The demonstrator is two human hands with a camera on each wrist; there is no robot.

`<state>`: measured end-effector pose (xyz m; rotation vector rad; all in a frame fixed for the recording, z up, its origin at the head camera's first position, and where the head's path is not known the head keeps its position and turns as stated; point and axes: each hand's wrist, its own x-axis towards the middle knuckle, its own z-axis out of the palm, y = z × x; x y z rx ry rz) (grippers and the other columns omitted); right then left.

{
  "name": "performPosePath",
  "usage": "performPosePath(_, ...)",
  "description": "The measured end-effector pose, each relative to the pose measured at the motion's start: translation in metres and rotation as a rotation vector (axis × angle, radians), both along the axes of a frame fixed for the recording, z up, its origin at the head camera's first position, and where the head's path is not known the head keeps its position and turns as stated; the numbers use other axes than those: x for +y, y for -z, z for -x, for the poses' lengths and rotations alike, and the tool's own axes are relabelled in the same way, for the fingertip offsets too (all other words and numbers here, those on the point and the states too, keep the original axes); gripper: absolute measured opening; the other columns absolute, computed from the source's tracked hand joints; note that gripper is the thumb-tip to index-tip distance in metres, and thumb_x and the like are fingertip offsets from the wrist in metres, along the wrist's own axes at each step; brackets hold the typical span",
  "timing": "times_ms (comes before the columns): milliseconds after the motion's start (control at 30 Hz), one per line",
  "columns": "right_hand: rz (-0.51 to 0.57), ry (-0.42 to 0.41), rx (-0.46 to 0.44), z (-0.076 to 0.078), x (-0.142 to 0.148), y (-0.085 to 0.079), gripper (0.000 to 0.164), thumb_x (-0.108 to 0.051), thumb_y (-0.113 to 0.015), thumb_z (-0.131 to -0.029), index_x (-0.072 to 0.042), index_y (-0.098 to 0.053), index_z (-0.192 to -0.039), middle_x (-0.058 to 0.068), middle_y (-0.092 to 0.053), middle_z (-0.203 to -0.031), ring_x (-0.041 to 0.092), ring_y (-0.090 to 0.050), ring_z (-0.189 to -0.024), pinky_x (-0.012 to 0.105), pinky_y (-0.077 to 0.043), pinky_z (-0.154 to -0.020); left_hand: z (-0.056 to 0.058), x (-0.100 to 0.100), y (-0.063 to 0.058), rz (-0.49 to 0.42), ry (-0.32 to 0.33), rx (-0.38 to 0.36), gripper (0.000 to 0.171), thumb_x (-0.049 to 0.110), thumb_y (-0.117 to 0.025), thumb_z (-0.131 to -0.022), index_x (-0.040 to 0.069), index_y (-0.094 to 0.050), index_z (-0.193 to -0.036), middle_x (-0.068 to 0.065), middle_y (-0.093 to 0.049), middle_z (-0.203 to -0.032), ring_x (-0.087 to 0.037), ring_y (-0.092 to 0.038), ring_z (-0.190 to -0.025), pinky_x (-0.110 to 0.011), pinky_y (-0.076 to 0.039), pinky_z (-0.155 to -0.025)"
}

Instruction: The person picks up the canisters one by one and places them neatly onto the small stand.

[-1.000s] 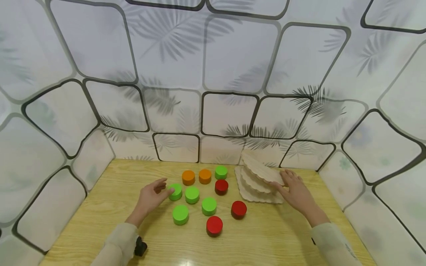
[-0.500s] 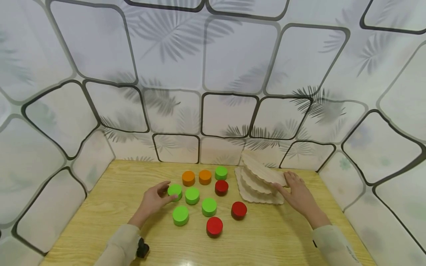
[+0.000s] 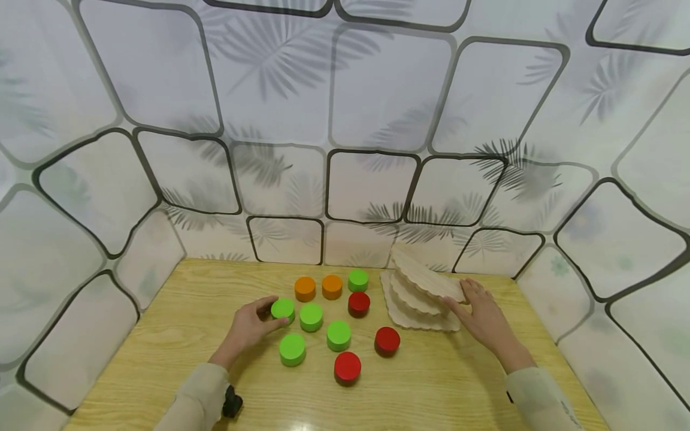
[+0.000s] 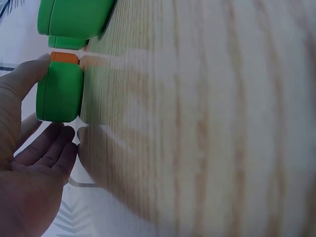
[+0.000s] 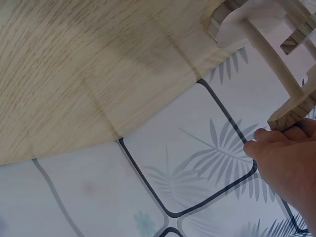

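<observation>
My left hand is around a green round block, thumb on the near side and fingers on the far side. In the left wrist view, the thumb touches that green block at its top edge while the fingers curl beneath it. My right hand holds the right edge of the top board on a wooden tiered stand with scalloped edges. In the right wrist view, the fingers lie under the rim of a tier, and round posts join the tiers.
Between the hands stand several more green blocks, two orange ones and three red ones, all on the wooden table. A patterned curtain encloses the back and sides.
My left hand has shifted slightly right and closed round the leftmost green block, which moved a little. The right hand stays at the wooden stand with barely any shift.
</observation>
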<state>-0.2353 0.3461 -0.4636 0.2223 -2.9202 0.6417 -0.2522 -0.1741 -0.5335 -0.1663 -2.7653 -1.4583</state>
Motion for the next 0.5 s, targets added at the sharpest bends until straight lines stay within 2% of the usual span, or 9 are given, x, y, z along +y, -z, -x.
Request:
performPosePath(267,0.001,0.001,-0.003,-0.0008,-0.0001,-0.0007,0.085,-0.051,-0.054,-0.108,0.014,-0.031,-0.159,0.04,-0.027,-0.165,0.059,-0.024,-0.152,0.072,-0.018,-0.124,0.0001,0.0006,0.0006,-0.021,0.001,0.008,0.067,0.029,-0.086,-0.091,0.0,-0.061,-0.145,-0.02,-0.067,-0.14,-0.034,-0.066,-0.122,-0.051,-0.055,-0.104)
performPosePath(500,-0.008,-0.003,-0.002,0.0,-0.0007,-0.0009,0.085,-0.051,-0.054,-0.108,0.014,-0.031,-0.158,0.04,-0.027,-0.164,0.058,-0.023,-0.153,0.073,-0.018,-0.123,0.0001,-0.0002,-0.0018,-0.036,-0.017,0.013,0.063,0.028,-0.085,-0.091,0.001,-0.063,-0.142,-0.017,-0.071,-0.131,-0.028,-0.068,-0.112,-0.043,-0.058,-0.096)
